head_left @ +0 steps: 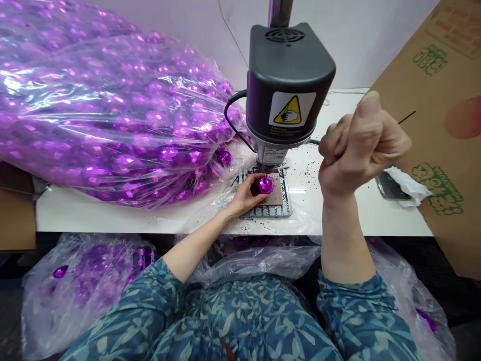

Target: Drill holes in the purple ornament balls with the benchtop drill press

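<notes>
My left hand (pixel 247 196) is closed on a shiny purple faceted ball (pixel 266 185), thumb and fingers at its sides. The ball rests on a small brown board (pixel 276 194) on the grey slotted base (pixel 286 208) of a bench drill press (pixel 287 75). Right above the ball is the drill's tip, and it seems to touch the ball's top. Raised to the right of the motor housing, my right hand (pixel 363 143) is a fist around the press's feed lever (pixel 407 117). Most of that lever is hidden by the fingers; a thin dark end sticks out.
A large clear bag (pixel 124 110) of purple faceted balls fills the left of the white table (pixel 93 213). Dark shavings lie around the base. A cardboard box (pixel 443 150), a phone (pixel 393 185) and white tissue (pixel 409 185) are at right. Plastic bags (pixel 90 286) hang below the edge.
</notes>
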`<action>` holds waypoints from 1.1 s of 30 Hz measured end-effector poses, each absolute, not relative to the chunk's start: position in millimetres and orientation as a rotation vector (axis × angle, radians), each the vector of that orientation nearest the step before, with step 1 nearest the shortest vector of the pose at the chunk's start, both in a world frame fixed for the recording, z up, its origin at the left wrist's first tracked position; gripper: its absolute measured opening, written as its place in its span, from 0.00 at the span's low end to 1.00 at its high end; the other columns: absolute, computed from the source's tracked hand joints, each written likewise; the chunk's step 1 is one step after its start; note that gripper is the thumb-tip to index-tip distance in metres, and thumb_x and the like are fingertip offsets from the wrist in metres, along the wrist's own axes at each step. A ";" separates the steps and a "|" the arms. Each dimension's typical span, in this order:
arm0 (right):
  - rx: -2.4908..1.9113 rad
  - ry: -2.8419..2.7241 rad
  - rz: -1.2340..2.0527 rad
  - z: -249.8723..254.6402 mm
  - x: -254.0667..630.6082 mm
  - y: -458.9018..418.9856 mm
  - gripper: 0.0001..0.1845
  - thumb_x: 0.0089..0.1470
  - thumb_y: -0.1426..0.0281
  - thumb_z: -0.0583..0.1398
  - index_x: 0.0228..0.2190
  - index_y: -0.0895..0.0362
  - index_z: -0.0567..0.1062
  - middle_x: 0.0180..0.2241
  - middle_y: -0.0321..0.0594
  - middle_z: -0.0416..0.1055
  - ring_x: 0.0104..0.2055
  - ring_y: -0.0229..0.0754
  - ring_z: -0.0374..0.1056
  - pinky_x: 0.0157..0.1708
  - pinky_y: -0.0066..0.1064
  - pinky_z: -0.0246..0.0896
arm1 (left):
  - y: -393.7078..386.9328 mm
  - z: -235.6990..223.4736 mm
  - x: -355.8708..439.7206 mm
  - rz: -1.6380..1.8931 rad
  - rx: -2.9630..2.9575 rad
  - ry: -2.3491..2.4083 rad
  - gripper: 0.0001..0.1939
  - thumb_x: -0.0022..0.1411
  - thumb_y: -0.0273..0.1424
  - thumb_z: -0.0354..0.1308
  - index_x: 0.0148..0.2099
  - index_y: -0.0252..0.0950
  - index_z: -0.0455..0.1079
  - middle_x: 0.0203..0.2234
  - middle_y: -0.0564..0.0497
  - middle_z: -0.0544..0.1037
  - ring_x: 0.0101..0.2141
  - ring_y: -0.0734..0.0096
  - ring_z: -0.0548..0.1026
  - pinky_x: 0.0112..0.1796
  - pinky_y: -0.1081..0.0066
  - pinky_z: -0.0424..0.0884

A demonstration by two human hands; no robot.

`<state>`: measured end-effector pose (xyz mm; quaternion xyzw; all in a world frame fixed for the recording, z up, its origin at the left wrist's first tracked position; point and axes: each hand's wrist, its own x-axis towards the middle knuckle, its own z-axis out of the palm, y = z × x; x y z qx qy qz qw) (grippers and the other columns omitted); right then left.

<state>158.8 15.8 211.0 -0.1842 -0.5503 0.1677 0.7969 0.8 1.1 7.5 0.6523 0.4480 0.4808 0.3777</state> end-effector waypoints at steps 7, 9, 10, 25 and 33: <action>-0.396 -1.207 0.319 189.4 161.8 4.3 0.34 0.64 0.59 0.59 0.15 0.58 0.48 0.11 0.30 0.46 0.14 0.26 0.47 0.15 0.30 0.37 | 1.9 4.1 0.1 1.245 1.664 1.140 0.31 0.56 0.35 0.75 0.59 0.37 0.71 0.55 0.41 0.79 0.56 0.52 0.79 0.59 0.53 0.74; -0.344 -1.204 0.288 184.9 162.4 7.2 0.34 0.64 0.62 0.58 0.15 0.59 0.47 0.12 0.30 0.44 0.14 0.26 0.46 0.15 0.28 0.37 | 1.9 3.3 0.1 1.246 1.660 1.145 0.31 0.57 0.36 0.75 0.59 0.38 0.71 0.55 0.42 0.79 0.55 0.52 0.79 0.59 0.53 0.75; -0.316 -1.200 0.267 182.5 162.7 9.2 0.34 0.64 0.63 0.58 0.15 0.59 0.47 0.12 0.30 0.42 0.14 0.25 0.46 0.15 0.27 0.37 | 1.9 3.0 0.0 1.246 1.659 1.147 0.31 0.57 0.36 0.75 0.59 0.38 0.71 0.55 0.42 0.79 0.55 0.52 0.79 0.58 0.53 0.75; -0.150 -1.256 0.093 149.2 171.7 23.7 0.31 0.59 0.70 0.59 0.14 0.59 0.47 0.09 0.27 0.44 0.11 0.27 0.43 0.12 0.27 0.41 | 1.9 1.5 0.8 1.243 1.650 1.147 0.32 0.57 0.38 0.75 0.60 0.37 0.70 0.56 0.41 0.79 0.56 0.53 0.78 0.59 0.53 0.74; -0.276 -1.228 0.188 173.7 167.0 19.6 0.35 0.61 0.62 0.61 0.13 0.57 0.47 0.09 0.28 0.44 0.10 0.27 0.45 0.12 0.27 0.38 | 4.0 4.4 6.9 1.267 1.590 1.144 0.31 0.55 0.33 0.76 0.59 0.37 0.70 0.54 0.42 0.80 0.54 0.54 0.79 0.58 0.53 0.74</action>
